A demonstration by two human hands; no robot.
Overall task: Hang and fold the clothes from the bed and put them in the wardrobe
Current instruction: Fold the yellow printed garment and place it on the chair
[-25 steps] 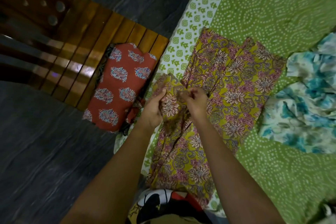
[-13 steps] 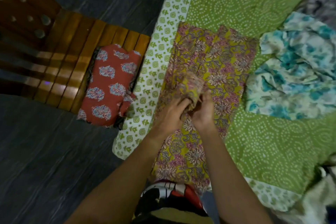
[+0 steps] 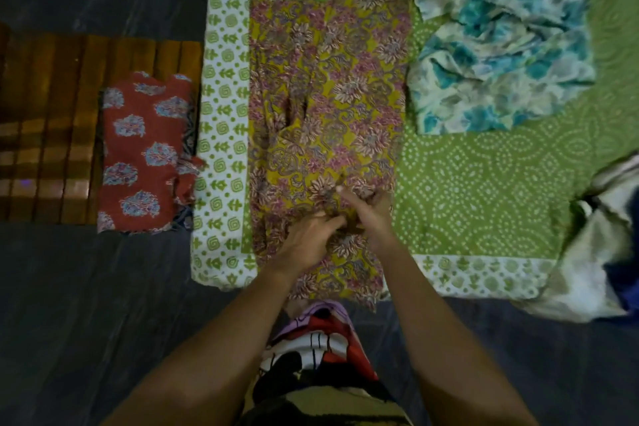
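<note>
Left hand (image 3: 309,240) and right hand (image 3: 371,216) pinch a bunched fold in curled fingers (image 3: 352,199) at 6 o'clock on the yellow floral garment (image 3: 328,97), light, limp cloth likely best gripped by its corners.

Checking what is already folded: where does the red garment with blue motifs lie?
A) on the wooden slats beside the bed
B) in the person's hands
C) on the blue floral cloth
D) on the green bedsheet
A: the red garment lies on the wooden slats, left of the bedsheet; the left hand and right hand grip the yellow floral garment.
</note>
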